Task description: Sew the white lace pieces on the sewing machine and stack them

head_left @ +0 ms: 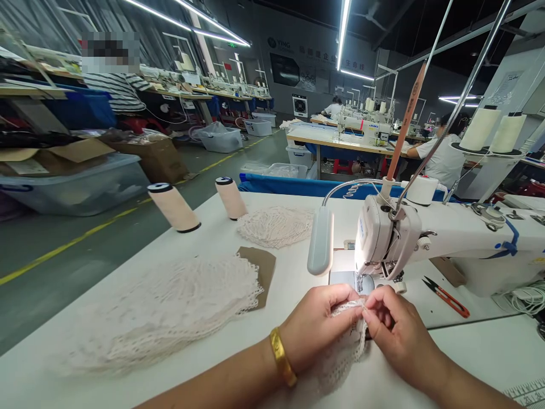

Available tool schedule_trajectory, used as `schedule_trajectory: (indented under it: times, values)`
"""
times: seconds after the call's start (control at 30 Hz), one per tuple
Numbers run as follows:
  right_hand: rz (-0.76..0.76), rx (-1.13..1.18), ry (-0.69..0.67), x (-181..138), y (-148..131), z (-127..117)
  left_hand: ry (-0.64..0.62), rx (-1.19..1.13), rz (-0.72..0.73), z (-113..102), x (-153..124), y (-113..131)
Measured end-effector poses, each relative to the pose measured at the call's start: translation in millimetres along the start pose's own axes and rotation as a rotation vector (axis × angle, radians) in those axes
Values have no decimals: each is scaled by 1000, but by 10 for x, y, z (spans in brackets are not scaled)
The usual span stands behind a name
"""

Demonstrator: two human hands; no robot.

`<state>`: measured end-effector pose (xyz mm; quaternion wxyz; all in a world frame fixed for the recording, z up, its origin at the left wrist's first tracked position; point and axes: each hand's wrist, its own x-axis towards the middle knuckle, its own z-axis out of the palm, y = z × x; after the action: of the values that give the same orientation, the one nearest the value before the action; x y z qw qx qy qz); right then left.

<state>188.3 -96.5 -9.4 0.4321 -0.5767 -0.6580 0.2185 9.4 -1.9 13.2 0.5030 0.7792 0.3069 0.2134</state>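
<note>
Just in front of the needle of a white sewing machine (374,233), my left hand (319,315) is closed on a piece of white lace (340,360) that hangs down over the table edge. Thumb and fingers of my right hand (395,324) pinch the same lace close beside the left fingertips. The machine's lamp (321,241) stands to the left of the needle. A large stack of lace pieces (179,307) lies on the table at left, partly over a brown card (261,272). Behind it is a smaller lace pile (276,226).
Two pale thread cones (174,209) (230,199) stand at the table's left edge. Orange-handled thread snips (447,296) lie right of the needle. A ruler (528,393) is at the lower right corner. Other people sit at machines beyond, and plastic bins (76,182) stand on the floor.
</note>
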Motion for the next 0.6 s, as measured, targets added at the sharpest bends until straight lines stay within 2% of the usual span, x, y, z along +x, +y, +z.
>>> schedule_trajectory:
  times: [0.23,0.5,0.6]
  values:
    - [84,47,-10,-15,1,-18,15,52,93,22,-3,-39]
    - [-44,-72,41,10,-20,-19,79,224,302,42,-40,-95]
    - [-86,-98,43,12,-24,-21,93,228,293,41,-54,-71]
